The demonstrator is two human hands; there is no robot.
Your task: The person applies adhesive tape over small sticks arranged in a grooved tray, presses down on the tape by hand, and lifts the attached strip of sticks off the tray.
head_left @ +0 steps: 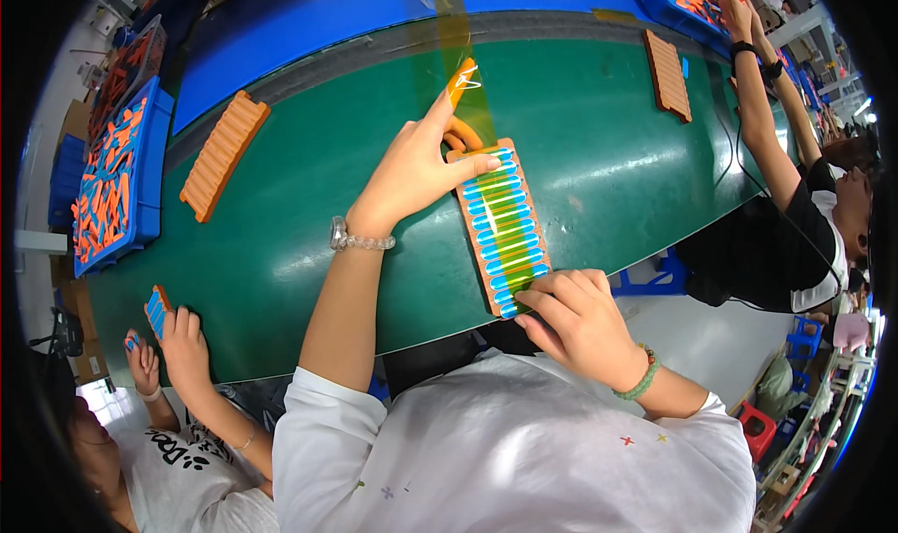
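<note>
An orange-brown ridged tray (535,217) stands lengthwise in front of me, its grooves filled with blue, rounded-end pieces (485,237). Clear amber tape (506,217) runs along the middle of the pieces and stretches on toward the far side. My left hand (412,173) is at the tray's far end, its thumb on the tape and pieces. Its index finger points away along the tape; orange covers sit on its fingertips. At the near end, my right hand (582,323) has its fingers bent and pinched at the tape's end over the tray corner.
Empty ridged trays lie on the green table (309,243): one tray (224,156) at left, another tray (666,77) at far right. A blue bin (140,187) of orange and blue pieces stands left. Co-workers' hands (182,346) work at left; a co-worker's arms (762,103) reach in right.
</note>
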